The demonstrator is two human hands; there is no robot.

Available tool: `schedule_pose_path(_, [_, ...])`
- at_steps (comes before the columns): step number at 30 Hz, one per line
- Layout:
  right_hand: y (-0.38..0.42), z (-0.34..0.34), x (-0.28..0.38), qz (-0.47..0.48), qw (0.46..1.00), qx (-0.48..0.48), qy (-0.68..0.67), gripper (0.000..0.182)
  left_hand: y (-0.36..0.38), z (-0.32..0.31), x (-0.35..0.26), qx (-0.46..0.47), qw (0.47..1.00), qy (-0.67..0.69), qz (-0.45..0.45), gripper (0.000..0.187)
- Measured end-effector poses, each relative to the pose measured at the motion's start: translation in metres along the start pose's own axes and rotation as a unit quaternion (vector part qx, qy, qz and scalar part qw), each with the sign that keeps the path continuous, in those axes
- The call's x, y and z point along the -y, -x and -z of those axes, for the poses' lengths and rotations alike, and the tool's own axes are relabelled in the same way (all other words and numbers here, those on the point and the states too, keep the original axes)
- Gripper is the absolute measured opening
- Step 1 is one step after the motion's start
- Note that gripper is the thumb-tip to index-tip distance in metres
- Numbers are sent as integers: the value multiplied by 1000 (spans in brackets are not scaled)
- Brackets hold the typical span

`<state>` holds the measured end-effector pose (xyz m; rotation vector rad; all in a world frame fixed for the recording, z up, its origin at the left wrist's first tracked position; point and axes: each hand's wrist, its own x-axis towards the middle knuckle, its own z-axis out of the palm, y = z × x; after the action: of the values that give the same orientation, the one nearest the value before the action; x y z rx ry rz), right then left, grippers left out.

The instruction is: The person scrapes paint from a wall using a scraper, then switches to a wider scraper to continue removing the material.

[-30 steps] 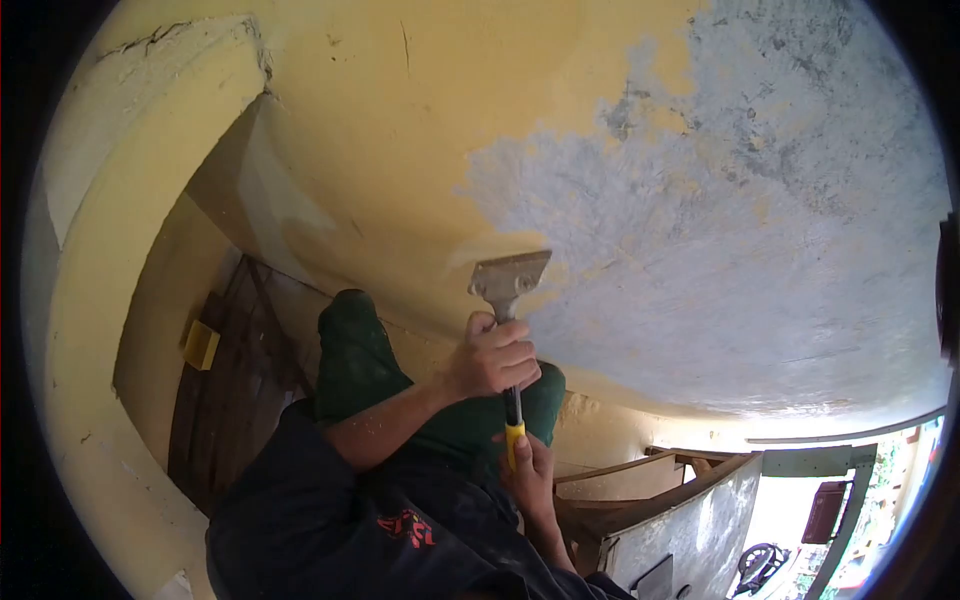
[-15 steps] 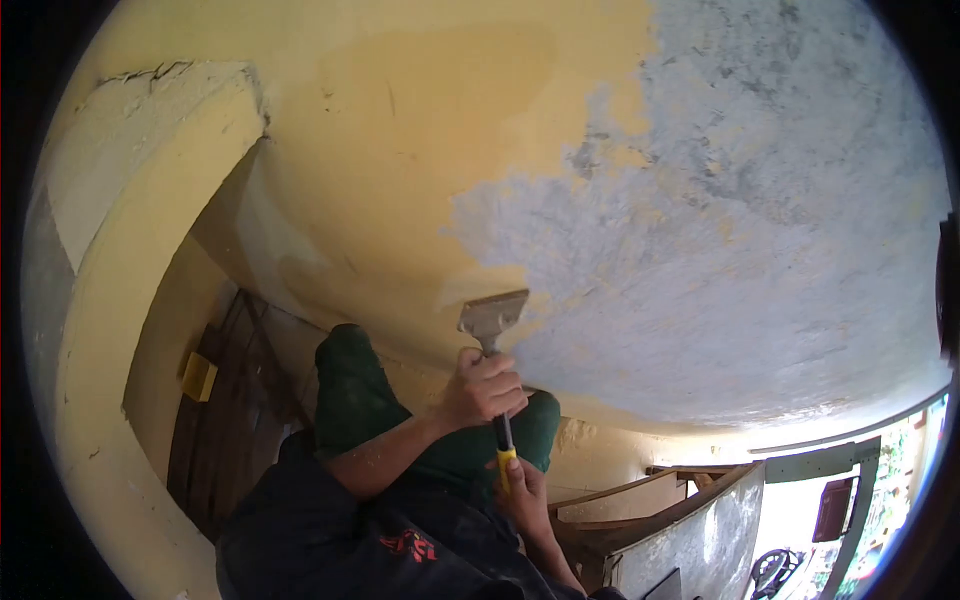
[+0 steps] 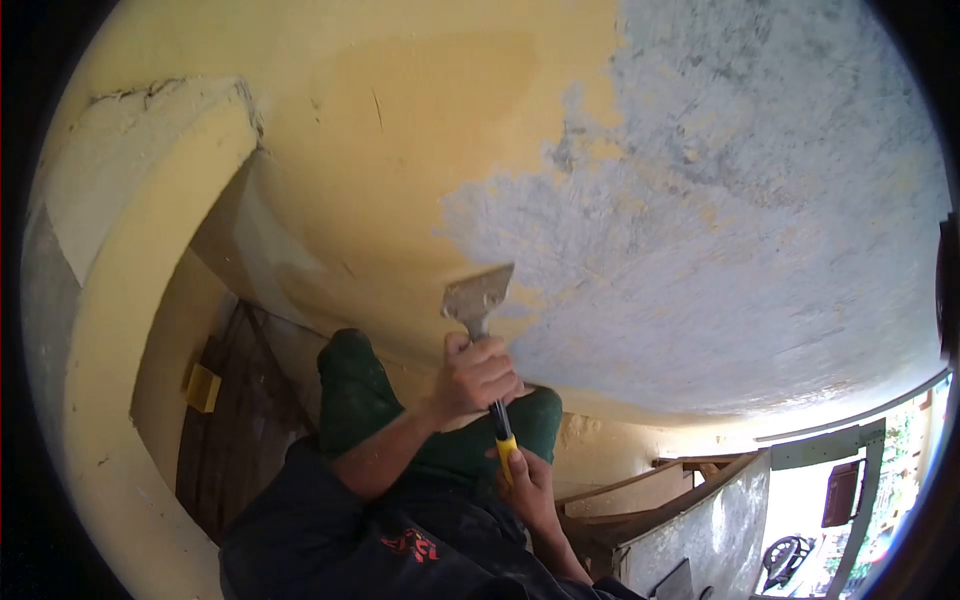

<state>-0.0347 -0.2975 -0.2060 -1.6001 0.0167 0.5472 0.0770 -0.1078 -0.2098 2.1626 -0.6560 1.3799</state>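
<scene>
A long-handled paint scraper (image 3: pixel 480 292) has a wide metal blade, a dark shaft and a yellow grip end. My left hand (image 3: pixel 472 378) is wrapped round its shaft just below the blade. Lower down, my right hand (image 3: pixel 528 485) closes on the yellow grip. The blade overlaps the yellow-painted wall (image 3: pixel 400 190), near the ragged border with a grey, scraped area (image 3: pixel 690 260) spreading to the right. My green-trousered knees lie just behind the hands.
A yellow arch edge (image 3: pixel 130 270) with cracked plaster curves down the left. Beyond it are dark wooden boards (image 3: pixel 240 430) and a small yellow block (image 3: pixel 203 388). A worn panel (image 3: pixel 700 520) stands at lower right, by a bright opening with a wheel (image 3: pixel 785 560).
Both hands still hold the scraper. Its blade has moved slightly up and left across the wall, and the view has shifted a little.
</scene>
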Motion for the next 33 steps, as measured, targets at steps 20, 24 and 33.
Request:
schedule_pose_path(20, [6, -4, 0, -12, 1000, -15, -16, 46, 10, -3, -9, 47, 999, 1, 15, 25])
schedule_pose_path(24, [-2, -5, -3, -50, 997, 1, -59, 45, 16, -10, -7, 43, 999, 14, 28, 24])
schedule_pose_path(33, [-1, -3, 3, -35, 999, -10, -39, 46, 11, -16, -6, 12, 999, 29, 22, 24])
